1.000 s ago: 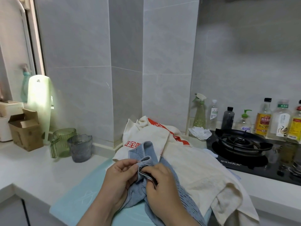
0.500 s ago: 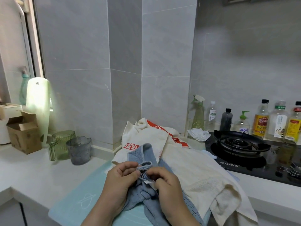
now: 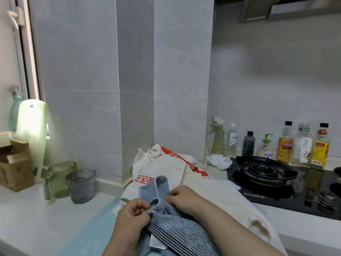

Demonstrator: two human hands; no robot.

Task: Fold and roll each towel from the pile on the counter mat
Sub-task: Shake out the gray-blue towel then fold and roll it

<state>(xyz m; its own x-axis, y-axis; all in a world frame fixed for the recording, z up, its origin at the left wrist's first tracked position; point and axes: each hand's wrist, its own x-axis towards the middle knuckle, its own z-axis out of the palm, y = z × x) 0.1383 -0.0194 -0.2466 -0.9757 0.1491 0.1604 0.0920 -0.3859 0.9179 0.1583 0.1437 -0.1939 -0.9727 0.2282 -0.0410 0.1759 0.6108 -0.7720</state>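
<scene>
Both hands pinch the blue towel [image 3: 177,228] along its top edge: left hand [image 3: 132,217] fingers curled on it, right hand [image 3: 181,197] beside, above the mat [image 3: 92,235].

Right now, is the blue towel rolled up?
No, the blue towel lies crumpled, its edge pinched by the left hand and right hand.

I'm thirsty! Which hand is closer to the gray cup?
Left. The left hand pinches the blue towel just right of the gray cup; the right hand pinches it farther right.
</scene>
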